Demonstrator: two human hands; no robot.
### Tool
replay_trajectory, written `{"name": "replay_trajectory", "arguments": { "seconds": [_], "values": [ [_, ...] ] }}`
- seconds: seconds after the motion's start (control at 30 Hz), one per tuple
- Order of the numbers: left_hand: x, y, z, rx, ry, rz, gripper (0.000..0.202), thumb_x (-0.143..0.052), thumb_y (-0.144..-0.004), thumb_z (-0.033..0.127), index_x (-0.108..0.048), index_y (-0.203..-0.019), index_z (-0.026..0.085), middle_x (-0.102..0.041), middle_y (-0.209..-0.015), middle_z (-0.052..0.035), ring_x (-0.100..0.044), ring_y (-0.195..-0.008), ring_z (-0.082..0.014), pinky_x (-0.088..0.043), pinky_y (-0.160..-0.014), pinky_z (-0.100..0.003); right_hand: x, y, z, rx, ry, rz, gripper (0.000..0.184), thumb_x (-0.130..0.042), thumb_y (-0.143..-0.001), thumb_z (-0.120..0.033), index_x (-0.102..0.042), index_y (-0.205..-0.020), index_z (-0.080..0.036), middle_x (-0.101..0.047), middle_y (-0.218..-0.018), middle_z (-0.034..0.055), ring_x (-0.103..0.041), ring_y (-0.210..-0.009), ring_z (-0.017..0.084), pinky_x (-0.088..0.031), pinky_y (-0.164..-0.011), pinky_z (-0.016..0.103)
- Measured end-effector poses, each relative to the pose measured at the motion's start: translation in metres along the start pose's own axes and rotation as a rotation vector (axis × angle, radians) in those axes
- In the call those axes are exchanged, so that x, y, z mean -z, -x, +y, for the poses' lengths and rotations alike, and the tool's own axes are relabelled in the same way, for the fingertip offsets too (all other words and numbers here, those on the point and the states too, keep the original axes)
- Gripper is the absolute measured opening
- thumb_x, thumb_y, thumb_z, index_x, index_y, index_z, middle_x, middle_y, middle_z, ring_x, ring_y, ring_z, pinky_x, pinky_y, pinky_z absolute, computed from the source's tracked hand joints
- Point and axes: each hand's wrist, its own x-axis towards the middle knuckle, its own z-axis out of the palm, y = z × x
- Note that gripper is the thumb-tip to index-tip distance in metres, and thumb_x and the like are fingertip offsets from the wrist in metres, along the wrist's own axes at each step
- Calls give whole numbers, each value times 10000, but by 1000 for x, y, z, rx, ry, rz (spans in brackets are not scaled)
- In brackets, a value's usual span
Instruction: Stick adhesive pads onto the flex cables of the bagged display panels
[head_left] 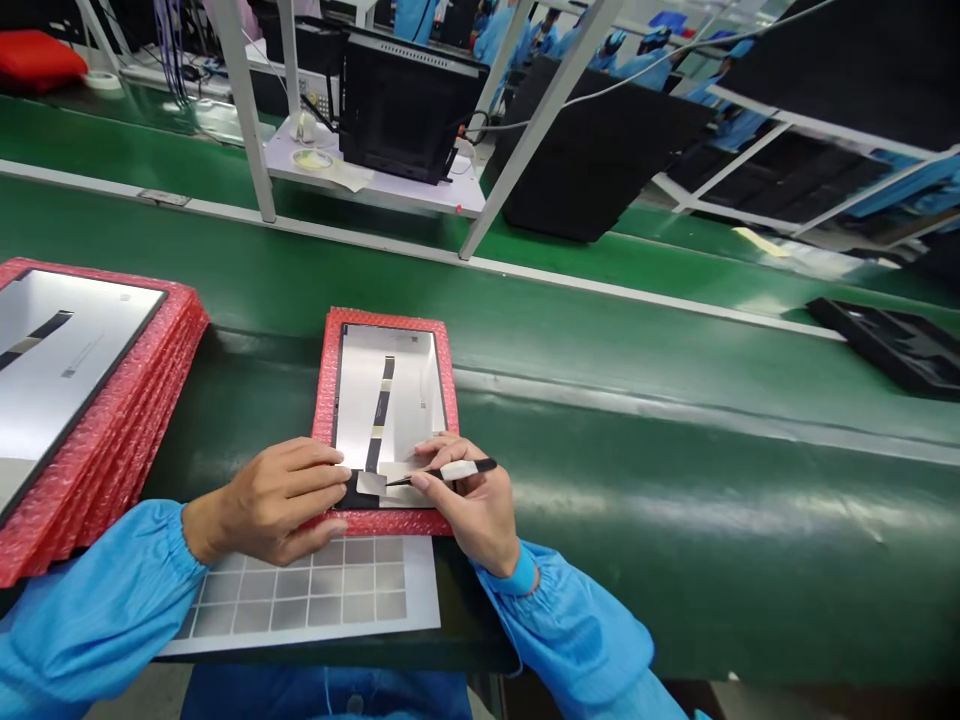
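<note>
A display panel (409,400) with a silvery back and a dark ribbon cable (381,408) lies on a red bubble-wrap pad (327,390). My right hand (472,505) is closed on a pair of tweezers (459,470). Their tips touch a small grey rectangular sticker (371,484) at the panel's lower edge, by the foot of the cable. My left hand (289,497) lies flat with fingers stretched over the pad's lower left edge, its fingertips beside the sticker. Below the pad is a white sheet (422,590) with rows of grey rectangular stickers, partly under my left hand and sleeve.
At the left stands a stack of red bubble-wrap pads (142,420) with another display panel (90,345) on top. A black tray (892,340) lies at the far right. Beyond the green bench are a monitor (411,105), metal posts and people in blue clothing.
</note>
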Motion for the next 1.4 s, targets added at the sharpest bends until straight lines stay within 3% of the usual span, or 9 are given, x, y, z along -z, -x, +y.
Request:
{"name": "replay_trajectory", "arguments": {
  "seconds": [0.57, 0.73, 0.97, 1.4],
  "values": [
    [3, -2, 3, 43, 22, -28, 249, -748, -881, 224, -726, -1044, 36, -781, -1031, -195, -739, -1020, -327, -657, -849, -464, 2, 0, -3, -23, -17, -20, 186, -838, -811, -212, -658, -788, -251, -773, -924, 40, -725, -903, 268, -405, -1080, 518],
    [4, -3, 4, 49, 16, -18, 239, -744, -885, 219, -726, -1048, 45, -782, -1021, -185, -742, -1012, -315, -658, -850, -445, 1, -1, -5, -12, -11, -22, 182, -836, -808, -198, -663, -790, -253, -765, -911, 38, -718, -901, 260, -459, -1029, 480],
    [3, -3, 4, 62, 23, -16, 232, -743, -887, 222, -728, -1051, 59, -784, -1031, -182, -745, -1020, -315, -657, -862, -453, 0, -3, -5, -11, -9, -26, 178, -830, -812, -195, -659, -797, -246, -748, -896, 47, -710, -869, 244, -544, -827, 390],
    [5, -3, 4, 47, -1, -37, 260, -718, -898, 240, -725, -1097, 74, -783, -1087, -177, -732, -1048, -317, -653, -859, -457, 0, -2, -4, -24, 3, -19, 176, -831, -812, -216, -657, -802, -247, -745, -864, 48, -713, -839, 248, -557, -791, 390]
  ]
}}
